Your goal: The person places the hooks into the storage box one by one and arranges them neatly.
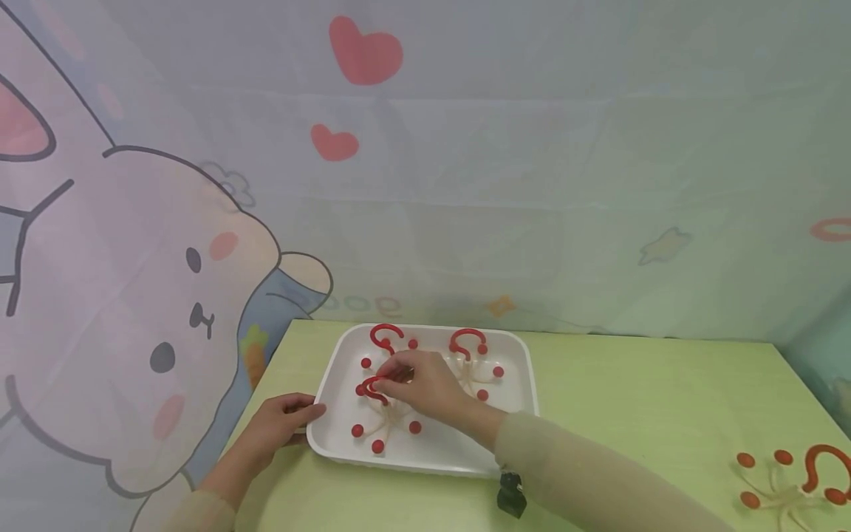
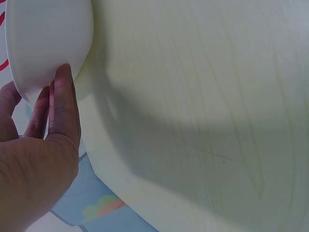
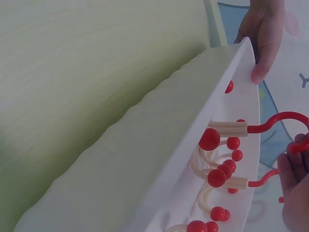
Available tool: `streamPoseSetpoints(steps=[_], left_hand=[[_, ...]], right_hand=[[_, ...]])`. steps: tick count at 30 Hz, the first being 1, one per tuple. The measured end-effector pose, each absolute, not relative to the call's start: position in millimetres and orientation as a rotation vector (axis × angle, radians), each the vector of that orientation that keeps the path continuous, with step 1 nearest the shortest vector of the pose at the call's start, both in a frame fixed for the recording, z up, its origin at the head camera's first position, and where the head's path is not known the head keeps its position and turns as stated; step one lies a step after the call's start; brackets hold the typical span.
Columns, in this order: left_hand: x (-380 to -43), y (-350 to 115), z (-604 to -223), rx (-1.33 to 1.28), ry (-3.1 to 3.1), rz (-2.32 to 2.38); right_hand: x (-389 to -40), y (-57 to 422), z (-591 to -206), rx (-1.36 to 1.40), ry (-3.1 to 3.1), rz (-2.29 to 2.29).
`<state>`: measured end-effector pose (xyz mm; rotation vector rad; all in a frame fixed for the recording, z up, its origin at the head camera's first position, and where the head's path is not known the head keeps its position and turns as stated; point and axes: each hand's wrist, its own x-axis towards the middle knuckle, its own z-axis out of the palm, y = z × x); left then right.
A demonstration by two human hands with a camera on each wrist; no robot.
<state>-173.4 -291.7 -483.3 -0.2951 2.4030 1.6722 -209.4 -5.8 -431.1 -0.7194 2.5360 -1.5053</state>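
A white tray point(image 1: 432, 454) holds three hangers, each with a red hook and several cream arms tipped with red balls. My right hand point(image 1: 422, 384) reaches over the tray and pinches the red hook of the front-left hanger point(image 1: 388, 415). In the right wrist view this hook point(image 3: 277, 121) curves up to the fingertips, its arms down in the tray. Behind that hand are the back-left hanger point(image 1: 384, 332) and the right-hand hanger point(image 1: 468, 355). My left hand point(image 1: 272, 428) grips the tray's left edge, thumb over the rim and fingers against the outer wall point(image 2: 55, 43).
Another hanger point(image 1: 791, 495) of the same kind lies on the pale green table point(image 1: 631, 399) at the far right. A small black object point(image 1: 510, 495) shows below the right sleeve. Behind the table hangs a printed cloth point(image 1: 532, 185) with a rabbit and hearts.
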Motion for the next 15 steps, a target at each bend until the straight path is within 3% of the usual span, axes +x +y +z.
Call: streamPoseSetpoints(steps=[15], left_hand=[[-171.8,-289.0,-479.7,-0.309,2.414,1.655]], right_hand=[[-210.6,11.8,-433.9,-0.811,2.608,-1.434]])
